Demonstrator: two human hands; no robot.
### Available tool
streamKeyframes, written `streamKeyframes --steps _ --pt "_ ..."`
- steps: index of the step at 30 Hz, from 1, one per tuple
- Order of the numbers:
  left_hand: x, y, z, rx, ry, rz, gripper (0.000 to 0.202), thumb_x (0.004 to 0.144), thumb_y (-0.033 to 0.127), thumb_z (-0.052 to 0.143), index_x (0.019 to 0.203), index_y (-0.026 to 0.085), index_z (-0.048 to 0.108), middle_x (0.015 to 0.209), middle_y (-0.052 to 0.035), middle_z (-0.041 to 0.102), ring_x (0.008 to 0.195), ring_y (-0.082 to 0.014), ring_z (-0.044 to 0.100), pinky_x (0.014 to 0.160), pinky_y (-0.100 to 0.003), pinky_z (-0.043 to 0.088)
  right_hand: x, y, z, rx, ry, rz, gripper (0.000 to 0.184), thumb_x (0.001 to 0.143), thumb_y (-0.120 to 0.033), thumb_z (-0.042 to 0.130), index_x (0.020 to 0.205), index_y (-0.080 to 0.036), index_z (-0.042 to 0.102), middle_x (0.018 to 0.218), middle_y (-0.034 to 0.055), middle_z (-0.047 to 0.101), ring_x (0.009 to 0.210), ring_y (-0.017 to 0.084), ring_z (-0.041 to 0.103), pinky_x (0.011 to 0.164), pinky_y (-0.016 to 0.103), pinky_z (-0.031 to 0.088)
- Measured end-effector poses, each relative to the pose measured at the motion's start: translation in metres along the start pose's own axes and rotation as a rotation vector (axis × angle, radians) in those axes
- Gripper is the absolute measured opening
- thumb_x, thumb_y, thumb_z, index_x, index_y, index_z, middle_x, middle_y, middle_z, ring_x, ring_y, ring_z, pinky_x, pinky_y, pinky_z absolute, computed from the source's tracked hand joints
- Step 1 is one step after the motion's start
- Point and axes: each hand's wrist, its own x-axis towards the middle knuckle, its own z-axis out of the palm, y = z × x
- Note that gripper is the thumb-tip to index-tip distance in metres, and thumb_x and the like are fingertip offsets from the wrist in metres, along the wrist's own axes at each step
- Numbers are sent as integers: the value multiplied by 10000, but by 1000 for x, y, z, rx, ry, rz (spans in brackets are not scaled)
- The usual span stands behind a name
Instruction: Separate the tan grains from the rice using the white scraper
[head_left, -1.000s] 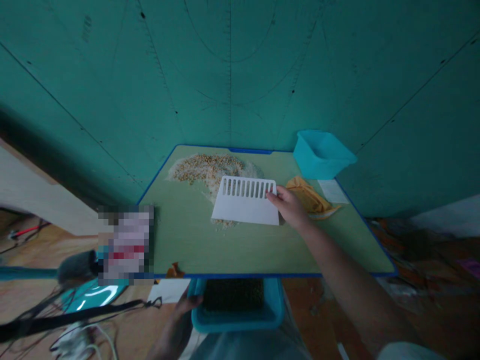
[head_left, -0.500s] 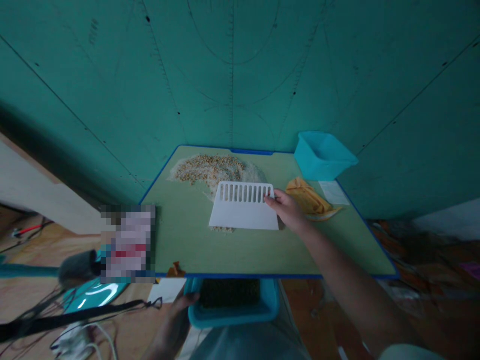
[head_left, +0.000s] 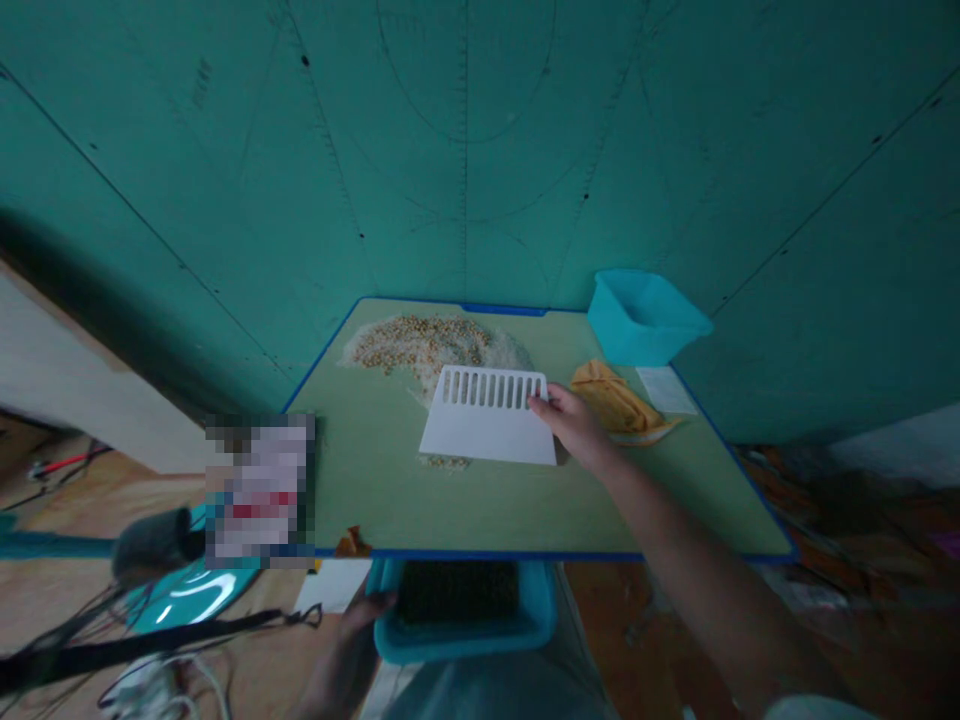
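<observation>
My right hand [head_left: 568,420] is closed on the right edge of a white slotted scraper [head_left: 487,432], a flat plate with a row of long slots along its top. The scraper is over the table, with a small strip of pale grains [head_left: 445,463] showing at its lower edge. Beyond it spreads a pile of white and tan-brown grains [head_left: 420,343], partly hidden by the plate. Below the table's front edge, my left hand [head_left: 358,640] grips the left rim of a blue basin [head_left: 465,648] with dark green, fine contents [head_left: 459,592].
A turquoise bin [head_left: 649,320] stands at the table's back right corner, with a white paper [head_left: 667,390] and a crumpled yellow cloth [head_left: 622,405] near it. A brown scrap [head_left: 352,543] lies at the front edge of the table [head_left: 360,450]. Left are a pixelated object [head_left: 262,492] and cables.
The view has shifted slightly. Both hands keep their holds on the scraper and the basin, and the grain strip below the scraper shows a little more.
</observation>
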Motion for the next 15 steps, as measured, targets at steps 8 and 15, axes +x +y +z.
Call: streamKeyframes --steps 8,15 --pt "-4 3 6 -16 30 18 306 584 183 664 879 239 721 847 0 751 1054 -299 541 814 -314 472 1 2 3 16 -47 38 262 710 -414 564 846 -190 546 650 -22 589 555 133 538 507 232 382" --pt "-3 3 7 -45 66 29 172 578 206 664 722 257 742 842 7 751 1065 -312 531 813 -344 473 -2 0 5 29 -83 40 249 726 -401 557 855 -188 548 659 -18 584 575 134 540 522 235 387"
